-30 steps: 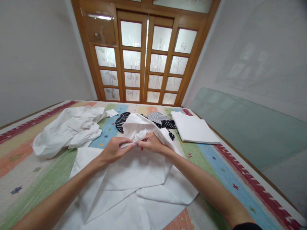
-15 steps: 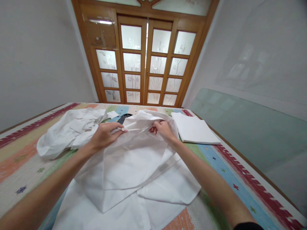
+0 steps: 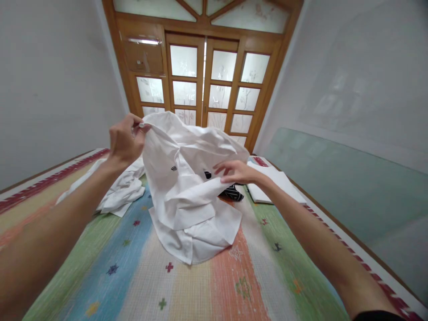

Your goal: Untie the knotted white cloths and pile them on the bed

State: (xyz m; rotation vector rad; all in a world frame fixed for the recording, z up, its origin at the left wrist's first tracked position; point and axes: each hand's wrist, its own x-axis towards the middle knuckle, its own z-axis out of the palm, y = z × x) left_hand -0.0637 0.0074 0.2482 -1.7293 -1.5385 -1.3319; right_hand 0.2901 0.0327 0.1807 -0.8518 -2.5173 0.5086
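Someone is holding up a white shirt (image 3: pixel 187 187)
Left hand (image 3: pixel 123 140) is pinching its corner; right hand (image 3: pixel 234 171), fingers spread, is touching cloth lower down

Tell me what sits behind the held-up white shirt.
A black-and-white striped garment peeks past the white cloth shirt, low on its right; the rest is covered.

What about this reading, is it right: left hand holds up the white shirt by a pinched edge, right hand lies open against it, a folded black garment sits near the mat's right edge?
Not quite: in the head view the folded garment is white, not black. The left hand does pinch the white shirt up, and the right hand lies open against it.
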